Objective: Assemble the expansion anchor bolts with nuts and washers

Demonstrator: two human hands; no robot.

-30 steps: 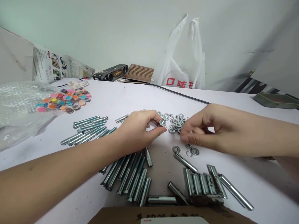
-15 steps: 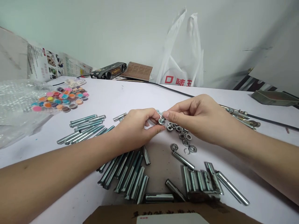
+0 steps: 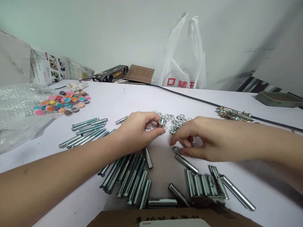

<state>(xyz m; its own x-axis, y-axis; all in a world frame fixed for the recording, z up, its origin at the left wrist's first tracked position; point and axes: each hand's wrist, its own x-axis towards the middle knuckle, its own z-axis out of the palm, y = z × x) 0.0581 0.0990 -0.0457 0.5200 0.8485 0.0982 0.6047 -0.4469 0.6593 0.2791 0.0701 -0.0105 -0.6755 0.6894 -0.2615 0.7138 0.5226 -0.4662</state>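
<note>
Over the white table [image 3: 134, 97], the left hand [image 3: 136, 130] pinches a bolt [image 3: 162, 122]. The right hand [image 3: 201, 138], fingers parted, reaches beside a nut [image 3: 175, 149].

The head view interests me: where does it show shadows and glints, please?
Head view: shadow on the white table beneath the right forearm; head view: a diagonal shadow on the wall at right; head view: glints on the rightmost metal sleeve and the clear plastic wrap.

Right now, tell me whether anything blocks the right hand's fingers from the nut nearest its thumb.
Nothing visible does. The nut lies right by the parted fingers of the right hand; a metal sleeve lies close on the nut's near side, not between them.
</note>
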